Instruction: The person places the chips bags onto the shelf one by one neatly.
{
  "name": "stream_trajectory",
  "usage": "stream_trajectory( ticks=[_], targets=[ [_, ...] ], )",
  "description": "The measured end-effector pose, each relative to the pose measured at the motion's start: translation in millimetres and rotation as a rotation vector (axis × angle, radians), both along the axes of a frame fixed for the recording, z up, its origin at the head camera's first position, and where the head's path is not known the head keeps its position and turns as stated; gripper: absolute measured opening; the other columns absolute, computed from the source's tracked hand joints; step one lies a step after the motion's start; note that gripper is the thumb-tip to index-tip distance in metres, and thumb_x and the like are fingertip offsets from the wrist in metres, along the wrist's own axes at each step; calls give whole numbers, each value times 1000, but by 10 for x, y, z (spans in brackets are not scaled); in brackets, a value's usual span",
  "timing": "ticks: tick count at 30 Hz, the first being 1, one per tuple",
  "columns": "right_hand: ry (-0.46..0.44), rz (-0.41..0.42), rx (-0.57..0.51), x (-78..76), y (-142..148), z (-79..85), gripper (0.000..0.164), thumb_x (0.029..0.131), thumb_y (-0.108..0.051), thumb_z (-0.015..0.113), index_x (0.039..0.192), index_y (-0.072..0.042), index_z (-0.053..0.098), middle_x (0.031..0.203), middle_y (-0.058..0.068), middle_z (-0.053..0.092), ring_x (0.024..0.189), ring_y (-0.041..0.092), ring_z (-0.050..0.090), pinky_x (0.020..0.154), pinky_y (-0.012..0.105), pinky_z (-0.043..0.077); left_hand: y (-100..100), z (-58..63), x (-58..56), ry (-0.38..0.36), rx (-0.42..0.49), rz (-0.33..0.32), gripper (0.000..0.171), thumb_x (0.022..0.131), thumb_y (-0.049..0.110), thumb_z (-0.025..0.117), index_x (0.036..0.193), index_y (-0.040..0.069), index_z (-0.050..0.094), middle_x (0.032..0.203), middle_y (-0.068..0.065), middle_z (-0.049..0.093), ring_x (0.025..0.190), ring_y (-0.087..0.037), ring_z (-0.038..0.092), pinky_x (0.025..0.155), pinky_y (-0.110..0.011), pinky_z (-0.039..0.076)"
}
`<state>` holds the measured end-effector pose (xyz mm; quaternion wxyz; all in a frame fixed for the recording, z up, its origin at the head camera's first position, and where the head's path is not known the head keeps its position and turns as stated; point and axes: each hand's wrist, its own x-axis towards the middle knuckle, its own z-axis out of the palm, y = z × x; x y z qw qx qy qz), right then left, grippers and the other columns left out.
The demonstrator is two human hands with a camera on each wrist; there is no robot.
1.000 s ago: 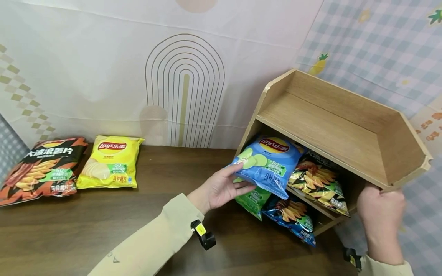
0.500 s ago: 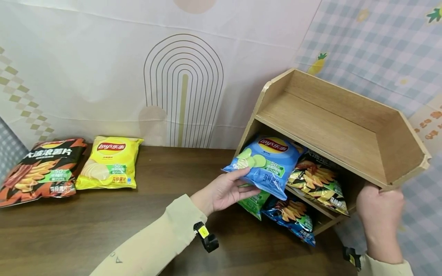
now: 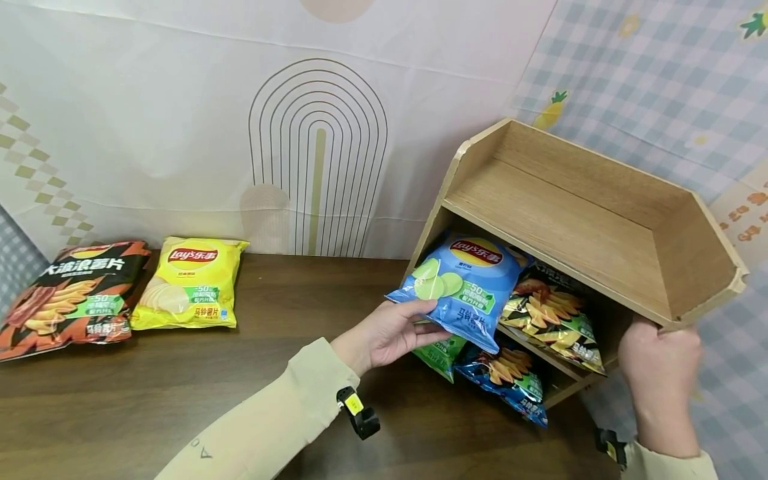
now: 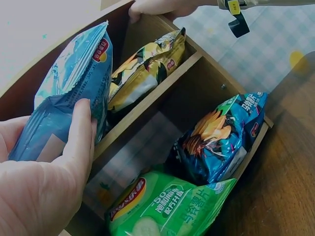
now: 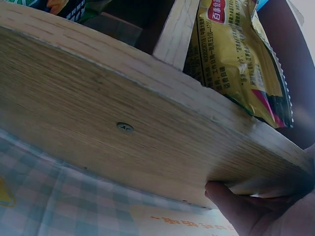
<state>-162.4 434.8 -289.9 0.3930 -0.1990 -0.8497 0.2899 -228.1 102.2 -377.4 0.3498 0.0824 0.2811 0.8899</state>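
Observation:
My left hand (image 3: 390,333) pinches the lower left corner of a blue bag of chips (image 3: 459,287), thumb on top and fingers below. That bag juts out from the upper compartment of a small wooden shelf (image 3: 570,207). In the left wrist view, the blue bag (image 4: 74,83) stands between thumb and fingers. My right hand (image 3: 660,380) grips the shelf's right side just under the top board. Beside the blue bag lies a black-and-gold bag of chips (image 3: 555,317). Underneath, in the lower compartment, are a green bag (image 4: 172,204) and a dark blue bag (image 4: 221,137).
At the left of the dark wooden table (image 3: 270,293) lie a yellow bag of chips (image 3: 189,283) and a black-and-orange bag (image 3: 75,297). A pale printed cloth (image 3: 180,113) hangs behind, and a checked cloth (image 3: 654,100) at the right.
My left hand has shifted slightly right, its thumb now lower along the blue bag's edge. The right hand keeps its grip on the shelf.

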Motion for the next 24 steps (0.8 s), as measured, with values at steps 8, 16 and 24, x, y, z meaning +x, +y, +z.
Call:
stream_trajectory(
  ticks=[8,16,24],
  targets=[
    [-30,-5,-33,-7,-4,10,39,89,-12,36,115,6,58,113,32,58,89,44,48,68,56,33,8,1,1,32,-24,32,47,95,6,61,138,7,44,127,-21,56,116,-37,57,90,-50,49],
    [-3,8,-26,-1,1,10,40,89,-11,35,117,7,57,114,33,57,92,47,48,74,62,32,59,34,-63,144,-83,72,44,96,8,60,137,11,46,124,-19,58,114,-33,59,95,-52,44],
    [-24,-1,-15,18,-20,5,37,90,-14,36,116,6,56,110,34,57,89,45,49,67,58,34,257,182,-274,228,-146,102,30,95,7,60,124,2,55,110,-15,65,110,-32,62,95,-47,46]
  ],
)
